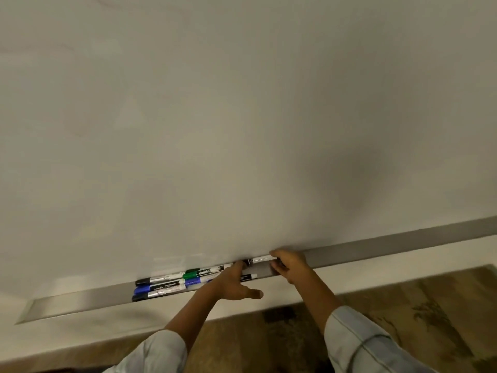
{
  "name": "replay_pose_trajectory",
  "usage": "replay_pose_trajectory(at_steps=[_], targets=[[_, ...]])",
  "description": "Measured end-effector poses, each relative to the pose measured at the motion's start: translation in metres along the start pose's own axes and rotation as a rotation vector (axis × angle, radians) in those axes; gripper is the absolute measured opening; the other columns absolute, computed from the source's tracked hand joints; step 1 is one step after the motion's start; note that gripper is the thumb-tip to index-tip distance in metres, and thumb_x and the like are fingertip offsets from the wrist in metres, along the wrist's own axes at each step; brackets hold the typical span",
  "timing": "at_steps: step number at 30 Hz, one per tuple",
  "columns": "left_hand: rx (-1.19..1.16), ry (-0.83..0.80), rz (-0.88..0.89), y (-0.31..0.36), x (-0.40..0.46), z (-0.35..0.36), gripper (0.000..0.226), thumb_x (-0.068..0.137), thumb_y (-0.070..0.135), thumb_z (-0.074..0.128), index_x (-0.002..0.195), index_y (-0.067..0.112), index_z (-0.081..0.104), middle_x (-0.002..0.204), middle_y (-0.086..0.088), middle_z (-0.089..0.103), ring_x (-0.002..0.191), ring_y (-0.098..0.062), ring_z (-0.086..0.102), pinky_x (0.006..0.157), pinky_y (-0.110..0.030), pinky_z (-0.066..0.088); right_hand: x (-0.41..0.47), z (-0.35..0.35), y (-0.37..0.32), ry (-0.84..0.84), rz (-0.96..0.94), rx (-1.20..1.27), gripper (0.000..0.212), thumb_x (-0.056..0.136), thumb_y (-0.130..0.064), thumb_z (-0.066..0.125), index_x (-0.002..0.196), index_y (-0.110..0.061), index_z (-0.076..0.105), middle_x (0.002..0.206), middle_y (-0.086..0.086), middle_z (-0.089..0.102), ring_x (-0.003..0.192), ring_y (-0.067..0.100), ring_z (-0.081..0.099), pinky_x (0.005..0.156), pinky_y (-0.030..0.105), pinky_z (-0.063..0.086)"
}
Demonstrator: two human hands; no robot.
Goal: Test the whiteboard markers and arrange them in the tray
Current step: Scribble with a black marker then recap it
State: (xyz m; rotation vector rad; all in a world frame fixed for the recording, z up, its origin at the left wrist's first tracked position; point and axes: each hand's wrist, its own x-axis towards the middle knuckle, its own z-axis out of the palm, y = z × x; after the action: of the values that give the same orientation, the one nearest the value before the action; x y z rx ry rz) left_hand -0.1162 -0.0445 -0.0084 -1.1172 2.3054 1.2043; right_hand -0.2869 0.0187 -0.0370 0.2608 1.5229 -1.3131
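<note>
Hands: both reach into the tray (403, 244) under the whiteboard (242, 117). The right hand (289, 265) has its fingers curled round the right end of a black-capped marker (259, 259); the left hand (236, 284) has its fingertips at that marker's cap end and its thumb splayed out toward the near side, though whether it pinches the cap cannot be told.
Markers: the held one lies level along the tray's far side, against the board's lower edge. Left of the hands, a cluster of markers (172, 285) with black, green and blue caps lies in rough rows.
Progress: most markers seem already laid in the tray; no test strokes show on the board, so how many have been tested cannot be told.
Room: the tray runs bare far to the right and some way left of the cluster; its near lip is low, so a nudged marker could roll off to the floor (403, 305).
</note>
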Motion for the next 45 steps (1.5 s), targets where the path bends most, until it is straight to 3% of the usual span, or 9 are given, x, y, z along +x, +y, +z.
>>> replay_pose_trajectory(at_steps=[6,13,19,24,29,31,35,41,45], targets=[[-0.002,0.079,0.089,-0.001,0.002,-0.006,0.068,0.081,0.037,0.073,0.135,0.014,0.038,0.130,-0.008,0.054,0.107,-0.019,0.055,0.088,-0.026,0.047,-0.027,0.000,0.010,-0.085,-0.160,-0.040,0.014,0.084,-0.004,0.072,0.096,-0.002,0.064,0.071,0.010,0.061,0.062,0.016,0.056,0.062,0.027,0.053],[0.122,0.373,0.390,0.016,-0.011,-0.027,0.048,0.094,0.035,0.054,0.134,0.010,0.043,0.128,-0.010,0.056,0.115,-0.024,0.054,0.097,-0.032,0.045,-0.090,0.007,-0.011,-0.038,-0.732,-0.137,0.014,0.085,-0.004,0.071,0.088,-0.008,0.059,0.072,0.006,0.058,0.055,0.012,0.050,0.048,0.023,0.043],[0.005,0.613,0.715,0.044,-0.037,-0.046,0.015,0.099,0.016,0.047,0.100,0.005,0.057,0.086,-0.006,0.055,0.073,-0.014,0.046,0.068,-0.023,0.036,-0.130,0.028,-0.030,-0.146,-0.932,-0.035,0.019,0.090,0.008,0.055,0.077,-0.005,0.049,0.058,0.004,0.046,0.045,0.013,0.044,0.041,0.022,0.038],[0.139,0.636,0.874,0.048,-0.052,-0.059,0.021,0.101,0.019,0.041,0.103,0.005,0.057,0.093,-0.011,0.059,0.080,-0.022,0.052,0.073,-0.033,0.045,-0.147,0.046,-0.033,-0.235,-0.995,-0.187,0.024,0.083,-0.005,0.061,0.062,-0.007,0.050,0.053,0.005,0.045,0.046,0.010,0.040,0.041,0.020,0.030],[0.322,0.753,0.883,0.040,-0.070,-0.079,0.035,0.101,0.031,0.031,0.105,0.007,0.056,0.075,-0.010,0.066,0.058,-0.029,0.059,0.054,-0.037,0.049,-0.161,0.062,-0.040,-0.408,-0.889,-0.287,0.023,0.096,0.002,0.044,0.076,-0.007,0.053,0.048,0.001,0.043,0.044,0.012,0.038,0.040,0.017,0.027],[0.367,0.788,0.894,0.040,-0.076,-0.084,0.035,0.100,0.032,0.033,0.104,0.008,0.058,0.065,-0.009,0.066,0.049,-0.029,0.058,0.048,-0.032,0.046,-0.165,0.066,-0.042,-0.468,-0.871,-0.270,0.012,0.091,0.001,0.042,0.088,-0.002,0.053,0.046,-0.001,0.039,0.040,0.009,0.035,0.039,0.017,0.027],[0.283,0.762,0.885,0.043,-0.083,-0.094,0.034,0.101,0.037,0.037,0.104,0.013,0.061,0.057,-0.007,0.061,0.043,-0.023,0.051,0.048,-0.030,0.042,-0.166,0.072,-0.045,-0.514,-0.912,-0.226,0.020,0.078,-0.009,0.039,0.086,-0.004,0.057,0.043,0.001,0.034,0.037,0.010,0.028,0.040,0.016,0.025],[0.147,0.727,0.818,0.047,-0.108,-0.125,0.039,0.097,0.056,0.038,0.114,0.026,0.056,0.050,0.007,0.049,0.040,-0.010,0.043,0.048,-0.019,0.033,-0.185,0.080,-0.064,-0.530,-1.103,-0.241,0.016,0.082,-0.017,0.046,0.081,-0.010,0.061,0.047,0.005,0.048,0.039,0.014,0.037,0.039,0.018,0.032],[-0.068,0.882,0.812,0.048,-0.137,-0.161,0.044,0.091,0.057,0.042,0.111,0.019,0.048,0.043,0.008,0.044,0.038,-0.009,0.041,0.045,-0.017,0.029,-0.221,0.095,-0.097,-0.356,-1.395,-0.059,0.014,0.084,-0.026,0.056,0.083,-0.013,0.063,0.057,0.002,0.059,0.048,0.016,0.056,0.044,0.023,0.041]])
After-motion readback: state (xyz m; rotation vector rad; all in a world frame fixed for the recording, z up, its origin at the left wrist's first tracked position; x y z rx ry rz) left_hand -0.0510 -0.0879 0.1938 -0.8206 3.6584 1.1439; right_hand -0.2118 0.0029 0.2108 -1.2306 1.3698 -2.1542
